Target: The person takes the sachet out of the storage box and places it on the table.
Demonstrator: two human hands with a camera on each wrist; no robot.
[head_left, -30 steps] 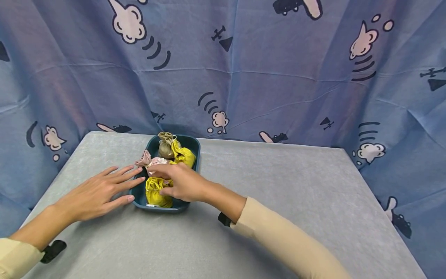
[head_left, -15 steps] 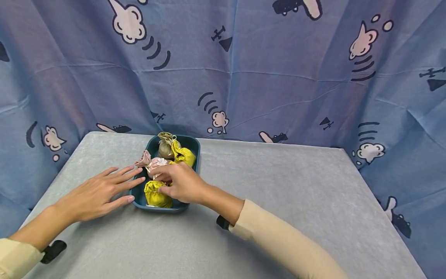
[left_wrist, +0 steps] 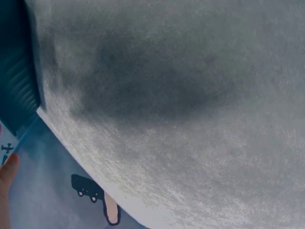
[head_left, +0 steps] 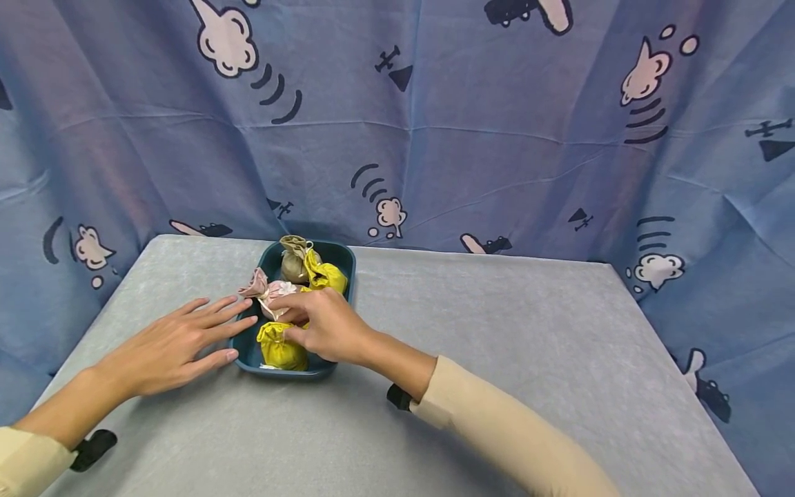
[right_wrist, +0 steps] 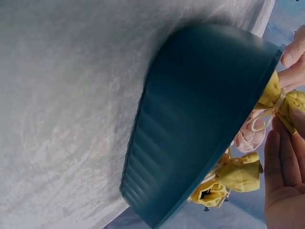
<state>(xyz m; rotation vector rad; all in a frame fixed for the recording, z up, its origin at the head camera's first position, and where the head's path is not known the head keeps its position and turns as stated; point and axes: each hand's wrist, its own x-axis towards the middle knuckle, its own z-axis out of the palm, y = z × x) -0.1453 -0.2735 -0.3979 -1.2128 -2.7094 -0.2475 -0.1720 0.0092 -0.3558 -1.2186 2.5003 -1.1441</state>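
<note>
A dark teal plastic bin holds several small drawstring pouches. My right hand reaches into it from the right, and its thumb and fingers pinch the gathered top of the front yellow pouch. The right wrist view shows that tied yellow top between the thumb and fingers. Just behind lies a pink pouch, partly covered by my right fingers. With fingers spread and straight, my left hand rests at the bin's left rim.
At the bin's far end sit an olive-brown pouch and another yellow pouch. The bin stands on a grey cloth-covered table, left of the middle. A blue printed curtain hangs behind the table.
The front yellow pouch's top has shifted slightly down and left. My right fingers have drawn back a little, uncovering more of the pink pouch. My left hand stays put.
</note>
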